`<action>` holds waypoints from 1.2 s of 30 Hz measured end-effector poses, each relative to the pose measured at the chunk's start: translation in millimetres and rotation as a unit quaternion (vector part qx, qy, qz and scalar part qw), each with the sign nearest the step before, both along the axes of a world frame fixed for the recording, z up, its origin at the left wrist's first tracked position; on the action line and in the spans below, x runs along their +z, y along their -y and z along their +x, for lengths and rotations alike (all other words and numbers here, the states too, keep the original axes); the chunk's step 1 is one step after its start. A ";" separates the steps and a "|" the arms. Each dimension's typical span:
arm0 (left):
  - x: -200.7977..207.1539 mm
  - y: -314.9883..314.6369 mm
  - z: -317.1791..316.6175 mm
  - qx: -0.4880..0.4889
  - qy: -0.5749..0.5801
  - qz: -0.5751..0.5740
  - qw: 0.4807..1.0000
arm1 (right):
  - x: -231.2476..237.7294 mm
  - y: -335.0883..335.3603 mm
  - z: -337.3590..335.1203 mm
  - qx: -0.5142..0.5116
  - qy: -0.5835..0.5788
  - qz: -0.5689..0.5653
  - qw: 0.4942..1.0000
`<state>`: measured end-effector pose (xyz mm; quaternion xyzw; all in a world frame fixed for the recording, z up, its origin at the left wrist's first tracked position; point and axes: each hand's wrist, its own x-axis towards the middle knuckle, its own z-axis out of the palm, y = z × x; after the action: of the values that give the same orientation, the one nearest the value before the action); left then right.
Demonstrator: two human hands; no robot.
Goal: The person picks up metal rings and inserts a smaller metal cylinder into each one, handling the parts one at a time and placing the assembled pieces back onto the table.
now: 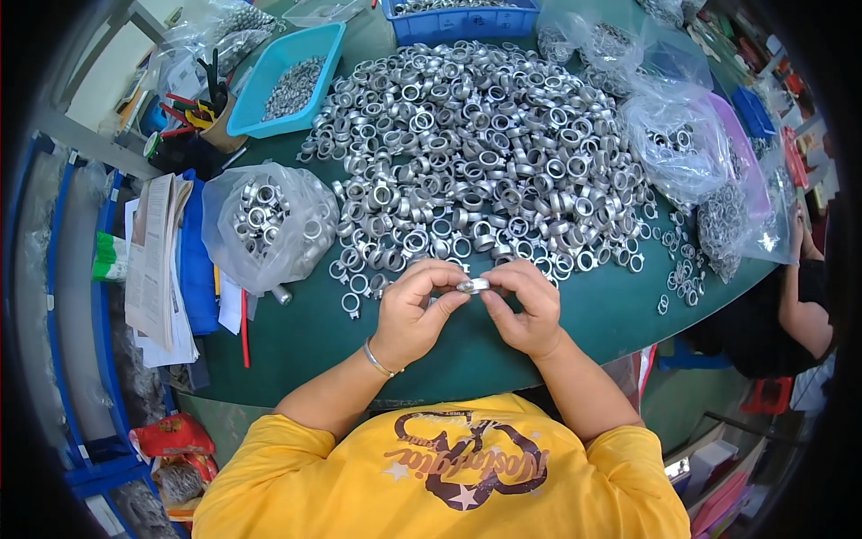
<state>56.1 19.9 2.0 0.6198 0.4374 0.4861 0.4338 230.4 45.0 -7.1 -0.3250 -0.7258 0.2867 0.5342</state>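
Between my two hands, above the near part of the green table, is a small silver metal ring (473,286). My left hand (420,304) pinches its left side with thumb and fingertips. On the other side, the thumb and fingers of my right hand (524,308) close on the same ring. Just beyond my fingertips spreads a large heap of similar metal rings (485,144). A clear plastic bag (310,235) with more rings stands left of my left hand.
A turquoise tray (244,121) of small parts and a blue bin (462,25) sit at the back. Plastic bags (678,148) crowd the right side. Papers (154,260) stand at the left edge, near a red stick (245,337). Another person's arm (795,305) shows at far right.
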 end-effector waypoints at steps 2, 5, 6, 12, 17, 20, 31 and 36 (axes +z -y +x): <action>-2.4 0.4 0.8 -0.004 0.019 0.005 1.000 | 0.2 -0.5 0.4 0.004 0.007 0.003 1.000; -2.7 0.3 -0.6 0.007 0.016 0.023 1.000 | -0.8 0.0 -0.2 0.005 0.021 0.008 1.000; -3.7 1.0 -1.1 0.011 0.019 0.023 0.999 | -1.1 0.3 -0.6 0.002 0.020 0.011 1.000; -4.1 6.3 -5.3 0.001 0.075 -0.088 0.993 | -2.2 1.0 -5.1 -0.002 0.047 0.061 0.997; -4.0 6.9 -5.0 0.015 0.148 -0.097 0.984 | -0.8 2.5 -9.4 0.032 0.033 0.055 0.997; -1.7 10.4 -2.3 0.027 0.124 -0.063 0.990 | -9.4 10.1 -9.8 0.011 -0.063 -0.158 0.985; -3.3 12.6 0.7 0.011 0.246 -0.198 0.949 | 6.9 12.2 -11.7 0.018 0.090 0.078 0.993; -1.4 9.3 -1.6 -0.066 0.375 -0.331 0.863 | 7.4 1.1 -11.2 0.002 0.119 0.118 0.986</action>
<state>54.5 10.6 0.7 0.2381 0.3346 0.4793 0.7756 219.3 43.9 0.3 -0.2898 -0.8136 0.1590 0.4783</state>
